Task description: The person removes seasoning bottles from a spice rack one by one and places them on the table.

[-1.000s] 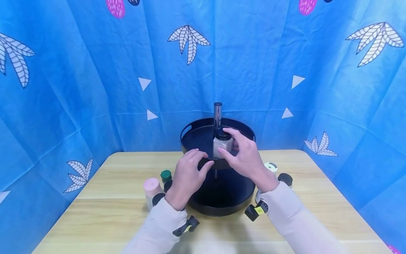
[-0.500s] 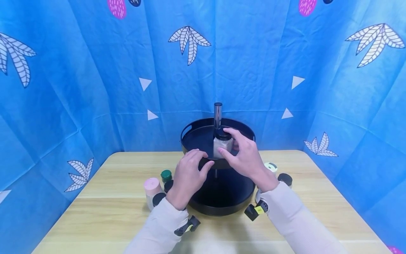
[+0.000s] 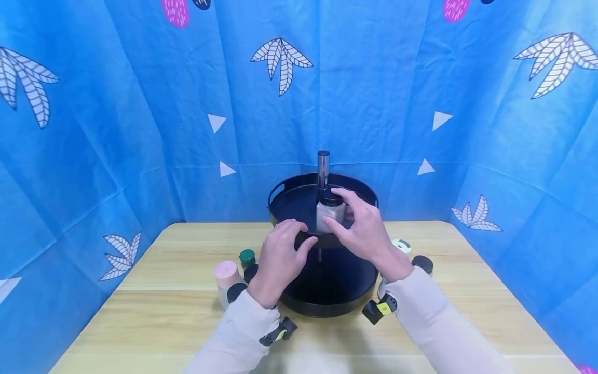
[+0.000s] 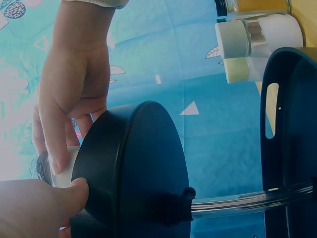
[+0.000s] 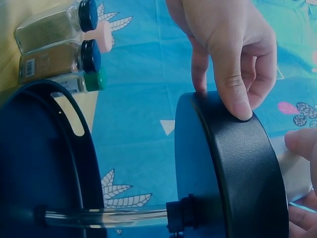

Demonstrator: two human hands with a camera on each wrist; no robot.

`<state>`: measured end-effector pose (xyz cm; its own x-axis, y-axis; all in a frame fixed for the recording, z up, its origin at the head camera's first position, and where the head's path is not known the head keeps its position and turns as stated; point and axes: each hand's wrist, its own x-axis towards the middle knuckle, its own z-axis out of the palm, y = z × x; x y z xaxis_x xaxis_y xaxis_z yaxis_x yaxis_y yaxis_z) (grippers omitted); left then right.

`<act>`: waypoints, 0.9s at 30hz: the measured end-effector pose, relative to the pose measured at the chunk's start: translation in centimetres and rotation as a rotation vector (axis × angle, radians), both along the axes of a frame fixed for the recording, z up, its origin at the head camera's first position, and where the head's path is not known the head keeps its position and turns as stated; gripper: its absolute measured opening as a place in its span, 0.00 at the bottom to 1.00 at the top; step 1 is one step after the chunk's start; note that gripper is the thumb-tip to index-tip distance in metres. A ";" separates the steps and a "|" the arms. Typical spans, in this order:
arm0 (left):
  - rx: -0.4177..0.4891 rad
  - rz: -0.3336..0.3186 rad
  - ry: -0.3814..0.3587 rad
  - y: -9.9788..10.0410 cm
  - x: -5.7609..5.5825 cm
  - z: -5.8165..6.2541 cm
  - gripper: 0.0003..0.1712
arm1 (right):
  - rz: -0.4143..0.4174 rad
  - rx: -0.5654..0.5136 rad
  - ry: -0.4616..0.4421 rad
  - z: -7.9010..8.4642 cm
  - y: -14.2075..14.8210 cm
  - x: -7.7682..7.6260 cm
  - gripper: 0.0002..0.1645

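Observation:
In the head view a black two-tier tray stand has an upper tray (image 3: 291,200), a lower tray (image 3: 322,310) and a metal centre post (image 3: 323,169). My right hand (image 3: 366,228) holds a clear spice jar (image 3: 329,221) with a black lid in the upper tray, in front of the post. Its thumb lies on the jar's side and a fingertip at the lid. With thumb and curled fingers, my left hand (image 3: 280,257) grips the front-left of the upper tray's rim. The right wrist view shows this left hand's thumb (image 5: 237,101) pressing the wall (image 5: 242,158).
Left of the stand are a pink-lidded jar (image 3: 226,275), a green-capped bottle (image 3: 247,257) and black-lidded jars, partly behind the left arm. On the right, a black-lidded jar (image 3: 422,263) and a pale-lidded one (image 3: 402,246) stand by the sleeve. Blue curtain (image 3: 374,104) surrounds the wooden table (image 3: 154,311).
The whole head view shifts slightly to the right. Both hands, the jar and the stand keep their places relative to one another.

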<state>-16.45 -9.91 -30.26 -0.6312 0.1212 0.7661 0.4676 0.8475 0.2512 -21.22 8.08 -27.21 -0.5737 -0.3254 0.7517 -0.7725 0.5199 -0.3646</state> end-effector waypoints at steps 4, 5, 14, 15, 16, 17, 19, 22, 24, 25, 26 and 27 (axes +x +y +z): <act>0.004 0.000 -0.003 0.0 0.0 -0.1 0.16 | 0.000 0.002 -0.009 0.0 0.0 0.1 0.35; 0.006 -0.001 -0.004 0.0 0.0 -0.1 0.16 | 0.001 0.002 -0.009 0.0 0.0 0.2 0.35; 0.007 -0.003 -0.010 0.0 0.0 -0.1 0.15 | 0.000 -0.018 0.008 -0.1 0.0 -0.2 0.35; 0.007 -0.004 -0.012 0.0 0.0 -0.1 0.15 | -0.001 -0.020 0.009 -0.1 0.0 -0.2 0.35; 0.007 -0.004 -0.013 0.0 0.0 -0.2 0.15 | -0.001 -0.021 0.009 -0.1 0.0 -0.2 0.36; 0.007 -0.005 -0.013 0.0 0.0 -0.2 0.15 | -0.002 -0.022 0.009 -0.1 0.0 -0.2 0.36; 0.008 -0.007 -0.011 0.0 0.0 -0.2 0.15 | -0.005 -0.023 0.007 -0.1 0.0 -0.1 0.36; 0.008 -0.010 -0.006 0.0 0.0 -0.2 0.15 | -0.006 -0.026 0.004 -0.1 0.0 -0.1 0.36; 0.007 -0.011 -0.002 0.0 0.0 -0.2 0.15 | -0.007 -0.028 0.009 0.0 0.1 -0.1 0.36; 0.007 -0.011 -0.001 0.0 0.0 -0.2 0.15 | -0.007 -0.031 0.013 0.0 0.1 -0.1 0.36; 0.006 -0.010 0.001 0.0 0.0 -0.2 0.14 | -0.008 -0.033 0.018 0.1 0.1 -0.1 0.36; 0.005 -0.009 0.001 0.0 0.0 -0.2 0.14 | -0.010 -0.034 0.024 0.1 0.1 -0.2 0.36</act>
<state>-16.49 -9.90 -30.44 -0.6294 0.1227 0.7673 0.4753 0.8420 0.2552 -21.37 8.23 -27.09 -0.5588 -0.2937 0.7756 -0.7760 0.5151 -0.3640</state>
